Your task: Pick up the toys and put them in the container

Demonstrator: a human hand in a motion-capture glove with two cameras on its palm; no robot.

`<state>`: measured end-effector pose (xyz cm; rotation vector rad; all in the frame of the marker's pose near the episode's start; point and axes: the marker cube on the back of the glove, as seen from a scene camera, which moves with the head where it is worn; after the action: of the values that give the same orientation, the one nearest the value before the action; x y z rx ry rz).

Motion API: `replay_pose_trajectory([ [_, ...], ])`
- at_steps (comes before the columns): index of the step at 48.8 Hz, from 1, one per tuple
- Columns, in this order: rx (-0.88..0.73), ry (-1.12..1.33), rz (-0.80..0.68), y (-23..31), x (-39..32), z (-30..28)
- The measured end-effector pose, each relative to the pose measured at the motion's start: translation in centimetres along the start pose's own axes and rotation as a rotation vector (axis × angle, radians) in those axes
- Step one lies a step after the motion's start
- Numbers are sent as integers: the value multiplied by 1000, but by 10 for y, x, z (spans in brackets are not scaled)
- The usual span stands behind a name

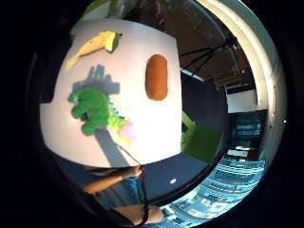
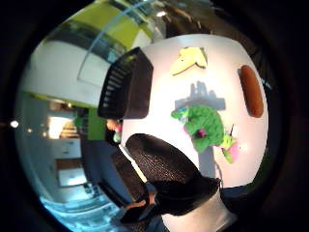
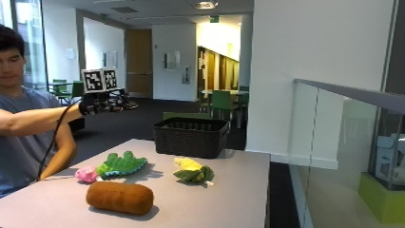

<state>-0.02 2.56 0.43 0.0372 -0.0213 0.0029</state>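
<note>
- Hovering high above the tabletop (image 3: 240,190), our gloved right hand (image 3: 104,103) holds nothing; its fingers look relaxed.
- We see three toys lying on the tabletop: a green dinosaur (image 3: 121,165), a yellow corn cob (image 3: 193,171) and a brown loaf (image 3: 120,197).
- We place the black basket (image 3: 190,137) at the tabletop's far edge, behind the toys.

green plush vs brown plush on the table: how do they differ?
The green plush is bright green with splayed limbs and a pink end; the brown plush is a plain brown rounded log shape. In the outside view the green plush lies flat and low, while the brown plush is bulkier and stands taller. The green plush lies nearer the basket; the brown plush lies farther from it. Both rest on the table, untouched.
</note>
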Motion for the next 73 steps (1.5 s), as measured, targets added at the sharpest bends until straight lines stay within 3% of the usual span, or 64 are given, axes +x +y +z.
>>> replay_pose_trajectory([
  [39, -125, -13, -15, 32, 20, 132],
  [51, -285, -38, 6, 39, 13, 193],
  [60, -375, -37, 15, 39, 8, 206],
  [73, -194, -49, 68, 46, -10, 204],
])
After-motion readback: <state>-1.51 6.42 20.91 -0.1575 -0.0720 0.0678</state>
